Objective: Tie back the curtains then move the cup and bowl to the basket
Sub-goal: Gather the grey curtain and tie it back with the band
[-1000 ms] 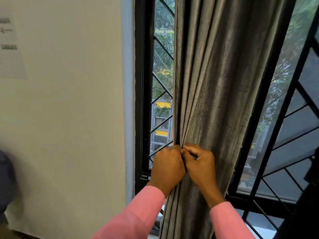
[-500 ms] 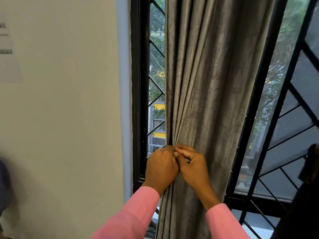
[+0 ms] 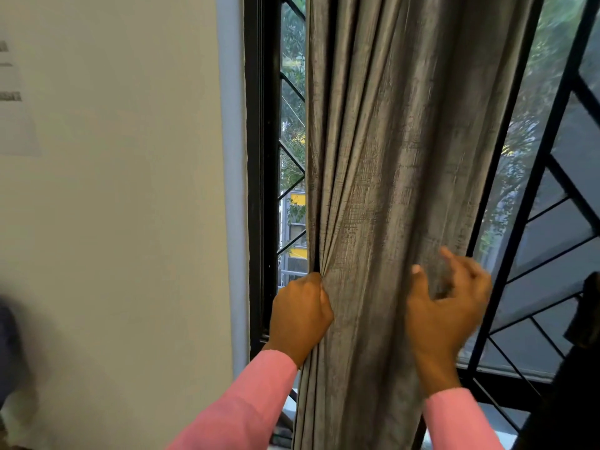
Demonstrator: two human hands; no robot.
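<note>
The grey curtain [image 3: 399,196] hangs gathered in folds down the middle of the view, in front of a black window frame [image 3: 261,177] with diagonal grille bars [image 3: 552,287]. The left hand [image 3: 300,315], at about 7 o'clock from the centre of the curtain, is closed in a fist-like grip on the bunched left edge of the fabric, which pleats together just above its knuckles. The right hand [image 3: 444,306], at about 5 o'clock, is spread wide, fingers [image 3: 454,259] splayed and blurred, lying against or just in front of the right side of the curtain and gripping nothing. The two hands are apart, with a band of fabric between them. Both arms wear pink sleeves [image 3: 246,407]. A pale wall [image 3: 113,222] fills the 9 o'clock side.
</note>
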